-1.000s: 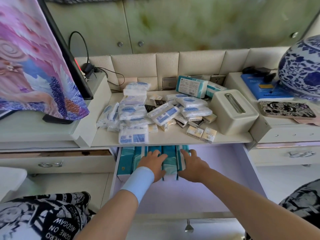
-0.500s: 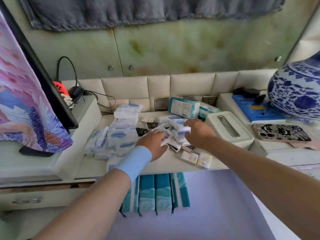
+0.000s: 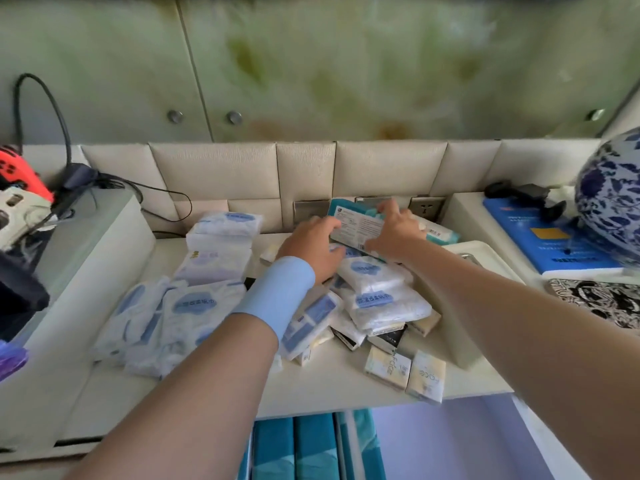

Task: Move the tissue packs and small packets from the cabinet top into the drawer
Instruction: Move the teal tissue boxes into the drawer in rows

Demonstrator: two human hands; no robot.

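A teal and white tissue pack (image 3: 356,225) stands at the back of the cabinet top (image 3: 339,386). My left hand (image 3: 313,245) holds its left end and my right hand (image 3: 394,233) grips its top right end. In front of it lies a heap of white tissue packs with blue labels (image 3: 374,289), and more such packs (image 3: 180,306) lie to the left. Small pale packets (image 3: 405,372) sit near the front edge. Below, the open drawer (image 3: 450,445) holds several teal packs (image 3: 311,448) standing side by side at its left.
A cream tissue box (image 3: 467,341) stands right of the heap, mostly behind my right arm. A blue and white vase (image 3: 613,199), a blue book (image 3: 540,237) and a patterned phone case (image 3: 602,299) sit on the raised right ledge. Game controllers (image 3: 20,188) and cables lie left.
Both hands rose from the drawer to the cabinet top, then reached back over the heap to take hold of the teal and white pack. The camera tilted up and moved closer.
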